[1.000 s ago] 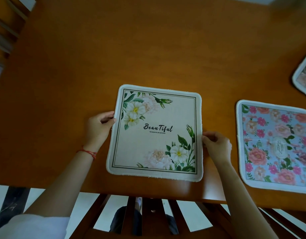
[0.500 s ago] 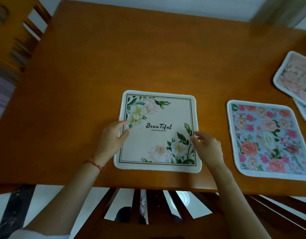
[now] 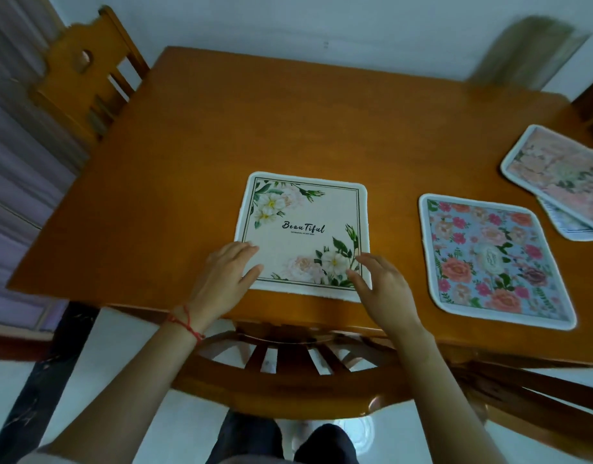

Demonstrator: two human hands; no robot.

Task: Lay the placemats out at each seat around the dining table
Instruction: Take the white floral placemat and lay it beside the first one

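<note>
On the table (image 3: pixel 188 135) lie four placemats, both open hands (image 3: pixel 224 279) flat on the cream placemat (image 3: pixel 305 229).

On the table (image 3: pixel 174 155), one placemat (image 3: pixel 305 229) lies left of another (image 3: pixel 492 259), with two overlapping mats (image 3: pixel 556 172) behind.

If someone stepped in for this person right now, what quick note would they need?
Left hand: open, flat on the cream "Beautiful" placemat, near-left corner.
Right hand: open, at its near-right corner.
Done: that mat lies at the near seat; the blue floral placemat lies beside it.
Left: two overlapping placemats at the table's right edge need seats, perhaps by the far-left chair.
</note>
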